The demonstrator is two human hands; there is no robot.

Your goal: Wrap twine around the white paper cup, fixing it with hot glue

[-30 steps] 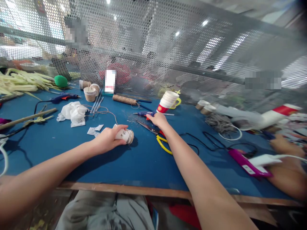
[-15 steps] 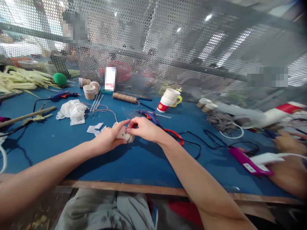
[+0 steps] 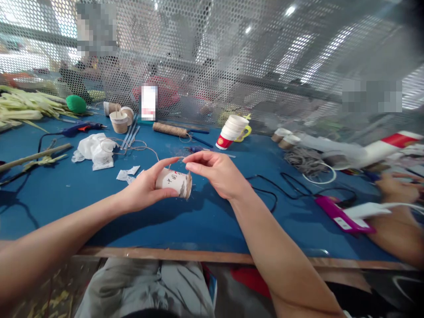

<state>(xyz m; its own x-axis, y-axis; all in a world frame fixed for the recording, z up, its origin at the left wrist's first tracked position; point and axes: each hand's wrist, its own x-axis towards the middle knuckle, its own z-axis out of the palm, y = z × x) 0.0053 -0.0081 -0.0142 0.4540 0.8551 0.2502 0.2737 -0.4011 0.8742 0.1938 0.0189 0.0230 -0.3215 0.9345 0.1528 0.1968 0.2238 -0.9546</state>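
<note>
My left hand [image 3: 145, 187] grips a small white paper cup [image 3: 172, 181] lying on its side above the blue table [image 3: 99, 207]; twine is wound around its rim end. My right hand [image 3: 217, 172] is just right of the cup, thumb and forefinger pinched at the cup's top edge, where a thin strand of twine seems to run. What the pinch holds is too fine to name for sure.
A stack of paper cups [image 3: 230, 134], a twine spool [image 3: 168, 129], a blue glue gun [image 3: 77, 129], white crumpled paper [image 3: 94, 150], a twine-wrapped cup [image 3: 118, 121] and sticks lie behind. A pink tool [image 3: 342, 216] and another person's hand [image 3: 397, 187] are at right.
My right hand came back from the scissors and glue gun to the cup. Both hands lifted the cup off the table toward me.
</note>
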